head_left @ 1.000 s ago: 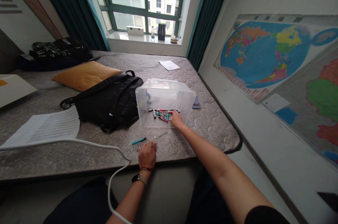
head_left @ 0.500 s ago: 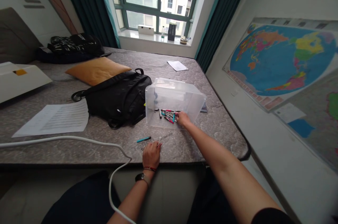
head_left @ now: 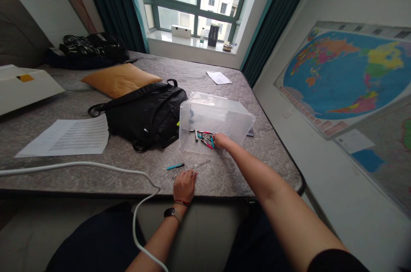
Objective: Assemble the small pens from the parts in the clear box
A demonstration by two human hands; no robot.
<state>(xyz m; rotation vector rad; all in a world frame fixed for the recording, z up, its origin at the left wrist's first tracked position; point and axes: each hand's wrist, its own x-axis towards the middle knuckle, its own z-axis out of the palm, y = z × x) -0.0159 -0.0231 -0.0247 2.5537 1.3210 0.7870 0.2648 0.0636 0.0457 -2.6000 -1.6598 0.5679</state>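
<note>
A clear plastic box (head_left: 221,111) lies on its side on the mattress, its mouth facing me. Inside it is a jumble of pens (head_left: 205,138) with white, red, black and teal barrels. My right hand (head_left: 221,140) reaches into the box mouth at the right end of the pens, fingers bent together; whatever they pinch is hidden. My left hand (head_left: 184,186) rests at the mattress's front edge with curled fingers, a small pale bit showing by the fingertips that is too small to name. Just beyond it lies a teal pen (head_left: 175,167) with a black end, apart from the hand.
A black backpack (head_left: 146,113) touches or nearly touches the box's left side. Printed sheets (head_left: 69,137) and a white cable (head_left: 96,164) lie farther left on the mattress (head_left: 135,178). An orange pillow (head_left: 123,79) is behind the backpack. A wall with a map (head_left: 340,71) stands right.
My right hand has pushed slightly deeper toward the pens, and its fingers are now less visible. My left hand stays in place. The view has tilted a little.
</note>
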